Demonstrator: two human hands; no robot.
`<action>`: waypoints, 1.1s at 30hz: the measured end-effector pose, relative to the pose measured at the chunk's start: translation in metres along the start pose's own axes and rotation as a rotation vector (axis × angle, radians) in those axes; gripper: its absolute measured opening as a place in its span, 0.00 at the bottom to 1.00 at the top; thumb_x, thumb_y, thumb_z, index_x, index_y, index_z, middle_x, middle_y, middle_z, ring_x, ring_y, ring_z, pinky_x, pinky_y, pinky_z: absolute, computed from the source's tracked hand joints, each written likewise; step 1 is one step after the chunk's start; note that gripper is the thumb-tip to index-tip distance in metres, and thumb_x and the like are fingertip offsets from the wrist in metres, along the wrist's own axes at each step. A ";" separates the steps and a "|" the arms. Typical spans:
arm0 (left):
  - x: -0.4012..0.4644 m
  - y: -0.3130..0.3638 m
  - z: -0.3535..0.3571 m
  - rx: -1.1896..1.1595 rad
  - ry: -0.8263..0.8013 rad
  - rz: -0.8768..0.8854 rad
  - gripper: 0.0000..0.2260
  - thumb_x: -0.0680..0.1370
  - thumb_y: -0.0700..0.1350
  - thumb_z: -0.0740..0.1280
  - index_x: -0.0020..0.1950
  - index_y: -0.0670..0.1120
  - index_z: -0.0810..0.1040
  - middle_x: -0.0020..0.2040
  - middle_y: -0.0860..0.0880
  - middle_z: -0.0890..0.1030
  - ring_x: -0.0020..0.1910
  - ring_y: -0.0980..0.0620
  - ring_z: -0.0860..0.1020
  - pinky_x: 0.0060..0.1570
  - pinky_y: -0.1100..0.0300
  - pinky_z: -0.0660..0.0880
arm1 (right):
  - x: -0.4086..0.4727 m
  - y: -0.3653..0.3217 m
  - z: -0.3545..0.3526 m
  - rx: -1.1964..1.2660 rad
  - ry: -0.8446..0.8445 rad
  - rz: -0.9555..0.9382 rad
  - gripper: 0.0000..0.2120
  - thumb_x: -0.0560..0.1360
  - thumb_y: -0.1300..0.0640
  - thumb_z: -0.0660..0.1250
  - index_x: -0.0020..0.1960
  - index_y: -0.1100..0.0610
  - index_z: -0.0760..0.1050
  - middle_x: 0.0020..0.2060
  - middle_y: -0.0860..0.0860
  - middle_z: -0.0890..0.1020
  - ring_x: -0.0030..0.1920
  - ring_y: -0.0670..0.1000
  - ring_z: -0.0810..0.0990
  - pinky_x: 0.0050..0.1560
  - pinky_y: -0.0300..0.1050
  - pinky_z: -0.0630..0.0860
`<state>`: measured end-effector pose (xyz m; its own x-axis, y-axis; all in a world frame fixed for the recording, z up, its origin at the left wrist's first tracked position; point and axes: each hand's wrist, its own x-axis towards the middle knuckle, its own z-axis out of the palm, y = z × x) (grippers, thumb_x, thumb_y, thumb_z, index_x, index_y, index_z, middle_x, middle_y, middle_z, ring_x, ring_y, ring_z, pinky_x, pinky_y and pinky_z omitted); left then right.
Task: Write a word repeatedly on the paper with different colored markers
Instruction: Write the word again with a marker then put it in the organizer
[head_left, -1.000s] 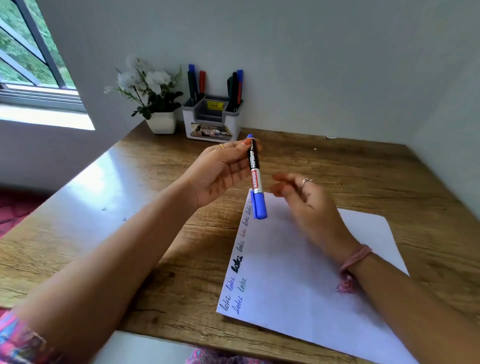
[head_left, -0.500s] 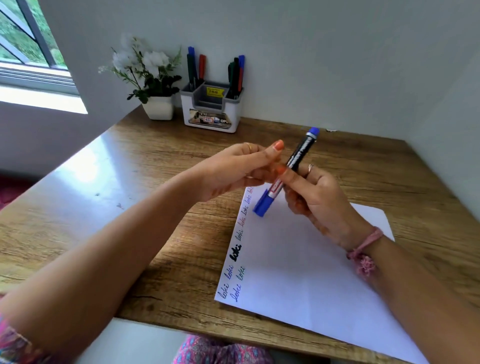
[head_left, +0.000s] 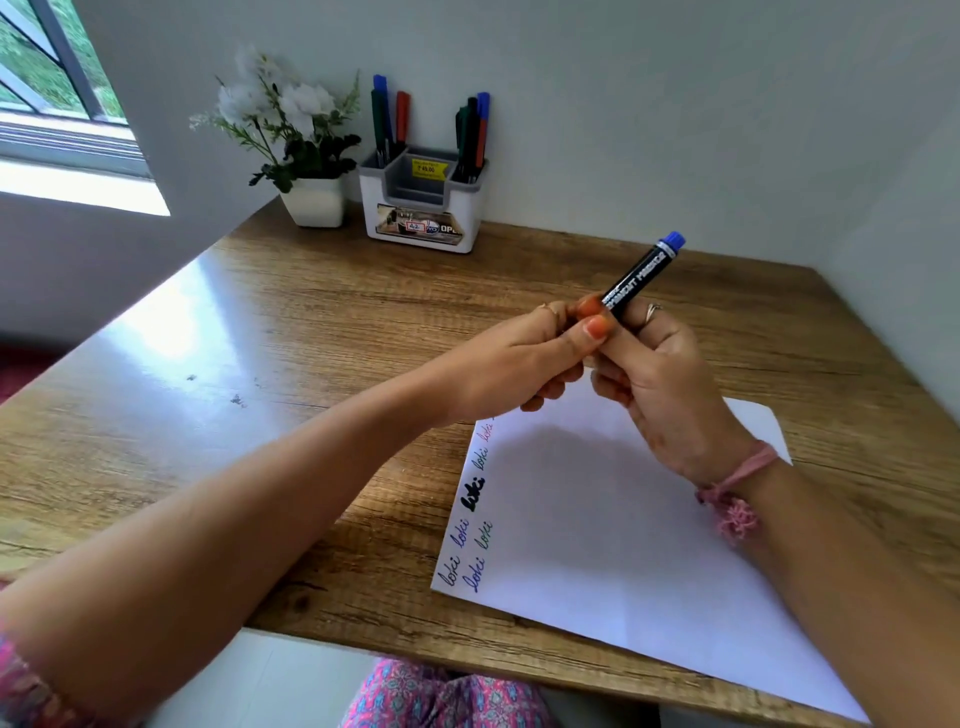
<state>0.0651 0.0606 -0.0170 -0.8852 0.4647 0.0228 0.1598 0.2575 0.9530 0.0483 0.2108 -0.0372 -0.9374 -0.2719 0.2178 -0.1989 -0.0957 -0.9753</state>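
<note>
I am holding a blue marker up over the far end of the paper, clear of the sheet. Its long axis is running on a slant, with the blue butt end pointing up and away to my right, and the lower end sinking down toward me between my two hands, where it is hidden; I cannot tell whether the cap is on or off. My right hand is wrapping its curled fingers round the black barrel. My left hand is meeting it from the left, thumb and fingertips pinching at the marker's lower part just beside the right hand's fingers.

The paper is lying on the wooden desk, its long side slanting away from me, and a column of the handwritten word "loki" is running along its left edge in several colours, one in thick black.

At the back of the desk a white organizer is standing against the wall. Its left compartment is holding blue, green and red markers upright; its right compartment is holding a dark bunch of markers with a blue-capped one. The middle tray is showing a yellow sticker. Just beside it on the left, a white pot is holding white flowers.
</note>
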 end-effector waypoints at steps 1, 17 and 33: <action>0.001 -0.002 0.000 -0.015 0.010 -0.013 0.11 0.82 0.51 0.54 0.55 0.45 0.68 0.36 0.50 0.68 0.30 0.58 0.65 0.31 0.63 0.65 | 0.000 0.000 0.000 0.001 0.002 -0.002 0.18 0.69 0.47 0.68 0.48 0.62 0.75 0.27 0.48 0.68 0.28 0.46 0.61 0.29 0.45 0.57; 0.004 -0.010 -0.012 -0.024 -0.069 -0.108 0.24 0.76 0.67 0.48 0.65 0.57 0.67 0.43 0.46 0.77 0.29 0.58 0.69 0.32 0.63 0.70 | 0.001 -0.007 -0.003 0.046 0.051 0.014 0.08 0.70 0.48 0.67 0.42 0.53 0.80 0.25 0.45 0.70 0.27 0.44 0.63 0.29 0.39 0.64; 0.005 -0.020 -0.072 0.736 -0.269 -0.326 0.31 0.68 0.59 0.72 0.69 0.57 0.66 0.47 0.55 0.77 0.45 0.57 0.76 0.47 0.61 0.73 | 0.002 0.006 0.000 0.268 0.117 0.081 0.07 0.72 0.59 0.66 0.36 0.55 0.71 0.21 0.46 0.70 0.21 0.44 0.64 0.23 0.37 0.63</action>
<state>0.0262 -0.0027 -0.0139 -0.8170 0.4333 -0.3805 0.2405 0.8558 0.4581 0.0455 0.2098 -0.0425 -0.9767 -0.1786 0.1192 -0.0542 -0.3321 -0.9417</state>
